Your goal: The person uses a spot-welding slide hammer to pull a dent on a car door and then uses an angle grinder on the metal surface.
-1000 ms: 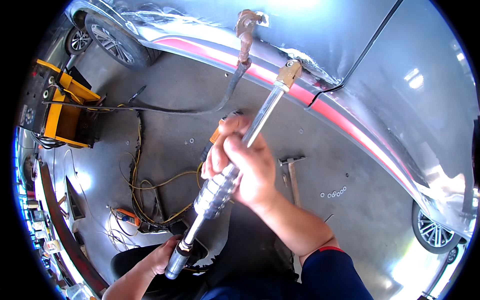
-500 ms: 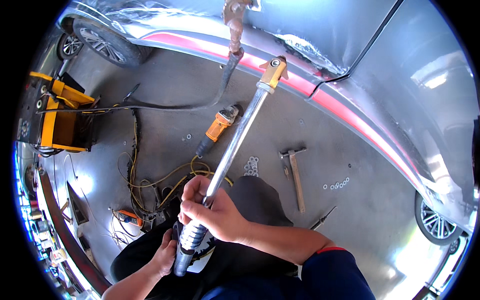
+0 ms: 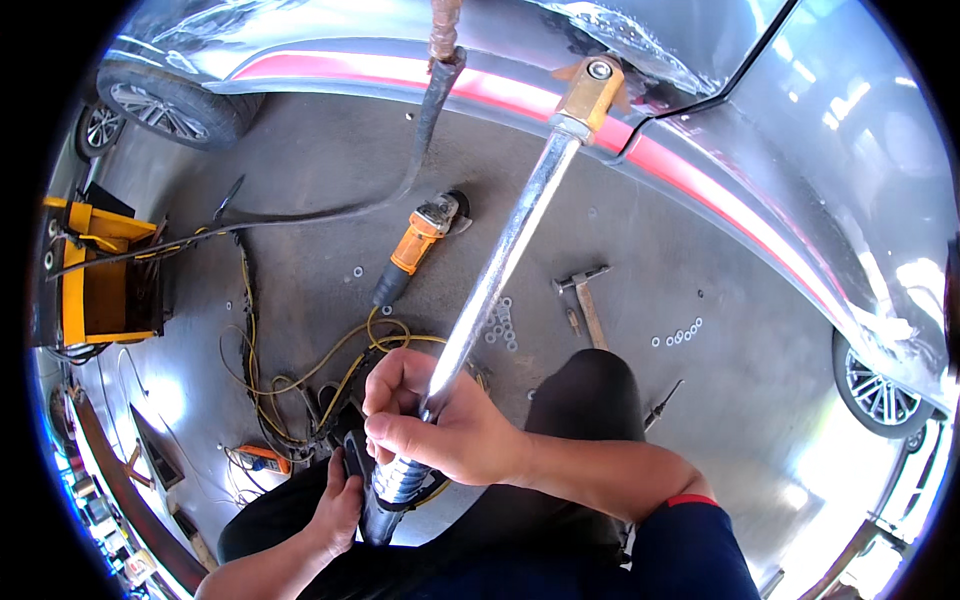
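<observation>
My right hand (image 3: 450, 430) is wrapped around the shiny rod of a long dent puller (image 3: 505, 250), just above its ribbed section. Lower down, my left hand (image 3: 338, 505) closes on the puller's black grip; some of its fingers are hidden. The puller slants up and to the right. Its brass-coloured head (image 3: 588, 98) overlaps the lower side of a grey car (image 3: 850, 150), close to a scraped, bare-metal patch. Whether the head touches the panel I cannot tell.
A rusty metal clamp (image 3: 444, 30) on a thick black cable (image 3: 345, 211) meets the car. On the floor lie an orange angle grinder (image 3: 418, 243), a hammer (image 3: 590, 312), several washers (image 3: 503, 320) and tangled yellow hose (image 3: 300, 385). A yellow-and-black machine (image 3: 75, 305) stands left.
The puller's head appears farther right and higher along the car. My right knee now shows farther right, and the whole view has shifted a little. Both hands keep their hold.
</observation>
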Available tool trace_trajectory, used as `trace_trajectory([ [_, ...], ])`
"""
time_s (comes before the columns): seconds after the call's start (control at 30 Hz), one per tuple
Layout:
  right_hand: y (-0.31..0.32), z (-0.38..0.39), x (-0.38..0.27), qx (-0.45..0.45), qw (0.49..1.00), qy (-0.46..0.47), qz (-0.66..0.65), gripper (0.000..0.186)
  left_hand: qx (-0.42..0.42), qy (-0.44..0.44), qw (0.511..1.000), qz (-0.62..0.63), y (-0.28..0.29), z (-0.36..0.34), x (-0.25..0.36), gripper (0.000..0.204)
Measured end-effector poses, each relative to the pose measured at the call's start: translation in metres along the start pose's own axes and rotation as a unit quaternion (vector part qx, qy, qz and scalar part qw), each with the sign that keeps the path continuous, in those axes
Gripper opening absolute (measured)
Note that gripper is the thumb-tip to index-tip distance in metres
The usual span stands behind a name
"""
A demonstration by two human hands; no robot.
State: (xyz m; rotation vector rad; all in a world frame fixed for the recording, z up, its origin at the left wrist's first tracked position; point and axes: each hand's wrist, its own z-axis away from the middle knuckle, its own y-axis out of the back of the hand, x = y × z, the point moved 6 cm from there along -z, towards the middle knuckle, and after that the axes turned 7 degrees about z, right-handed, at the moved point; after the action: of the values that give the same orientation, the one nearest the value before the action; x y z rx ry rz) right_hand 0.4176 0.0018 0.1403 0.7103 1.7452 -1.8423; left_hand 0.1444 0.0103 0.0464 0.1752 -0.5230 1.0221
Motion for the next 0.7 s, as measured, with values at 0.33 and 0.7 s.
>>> trace_trajectory([
  [0.33,0.011,-0.006,-0.006,-0.020,0.998,0.049,0.033,0.012,-0.008,-0.028,0.999,-0.021,0.002,-0.016,0.015,0.066],
  [0.7,0.011,-0.002,-0.010,-0.011,0.998,0.067,0.019,0.008,-0.018,-0.023,0.999,-0.022,-0.011,-0.018,0.017,0.068],
])
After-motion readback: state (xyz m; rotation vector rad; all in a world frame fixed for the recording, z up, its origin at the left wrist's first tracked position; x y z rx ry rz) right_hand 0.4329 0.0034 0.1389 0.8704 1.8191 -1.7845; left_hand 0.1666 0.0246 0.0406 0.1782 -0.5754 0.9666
